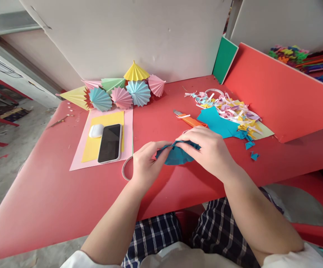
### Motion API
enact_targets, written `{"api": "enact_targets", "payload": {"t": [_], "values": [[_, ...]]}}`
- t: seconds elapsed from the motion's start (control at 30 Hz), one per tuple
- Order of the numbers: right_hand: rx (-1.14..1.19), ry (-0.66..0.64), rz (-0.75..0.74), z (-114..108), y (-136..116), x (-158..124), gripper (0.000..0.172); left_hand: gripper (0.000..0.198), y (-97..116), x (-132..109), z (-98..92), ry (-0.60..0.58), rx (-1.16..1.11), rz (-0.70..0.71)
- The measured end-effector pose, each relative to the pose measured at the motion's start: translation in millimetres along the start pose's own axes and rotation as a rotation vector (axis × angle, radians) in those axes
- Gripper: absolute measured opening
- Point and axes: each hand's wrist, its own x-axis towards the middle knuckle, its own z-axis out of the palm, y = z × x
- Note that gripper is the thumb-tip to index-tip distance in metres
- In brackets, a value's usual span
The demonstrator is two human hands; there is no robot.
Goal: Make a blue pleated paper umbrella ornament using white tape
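Note:
A dark teal piece of folded paper (pixel 179 156) is held above the near middle of the red table, its edge wavy with creases. My left hand (pixel 147 160) pinches its left part between thumb and fingers. Closed on the right part of the same paper is my right hand (pixel 206 147), the fingertips of both hands almost meeting at its upper edge. Beside my left hand lies a roll of tape (pixel 125 169), partly hidden by that hand. An orange utility knife (pixel 190 120) rests just beyond my right hand.
Several pleated paper umbrellas (pixel 138 93) stand against the white board at the back. A phone (pixel 110 143) and a white case (pixel 96 130) lie on yellow and pink sheets (pixel 77 163). Teal paper (pixel 219 124) and paper scraps (pixel 228 108) lie before a red panel (pixel 275 93).

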Motion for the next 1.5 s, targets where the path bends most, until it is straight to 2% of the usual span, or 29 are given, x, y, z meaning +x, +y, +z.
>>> {"api": "enact_targets", "payload": {"t": [0.17,0.33,0.57,0.7,1.1,1.3,1.4,1.5], "values": [[0.047,0.08,0.006,-7.4,1.8,0.3,0.017,0.008,-1.4,0.9,0.4,0.052,0.008,-0.038],[0.033,0.108,-0.039,-12.4,5.1,1.2,0.01,0.007,-3.5,0.2,1.3,0.082,-0.012,-0.04],[-0.018,0.166,-0.111,-7.5,7.6,2.1,0.008,0.004,-0.1,1.0,0.5,0.05,-0.079,-0.04],[-0.026,0.17,-0.136,-3.7,8.0,2.3,0.009,0.003,0.5,1.1,0.5,0.072,-0.114,-0.051],[-0.132,0.244,-0.216,0.3,9.8,1.7,0.024,0.008,-2.5,2.2,2.8,0.129,-0.259,-0.194],[-0.093,0.227,-0.167,2.7,5.7,2.3,0.004,0.007,-3.0,1.1,2.6,0.134,-0.199,-0.178],[-0.089,0.203,-0.128,3.7,4.6,2.3,0.005,0.005,-2.7,-0.7,2.3,0.125,-0.164,-0.12],[-0.091,0.188,-0.149,5.6,3.7,1.6,0.002,0.005,-1.4,-1.5,1.8,0.103,-0.134,-0.071]]}}
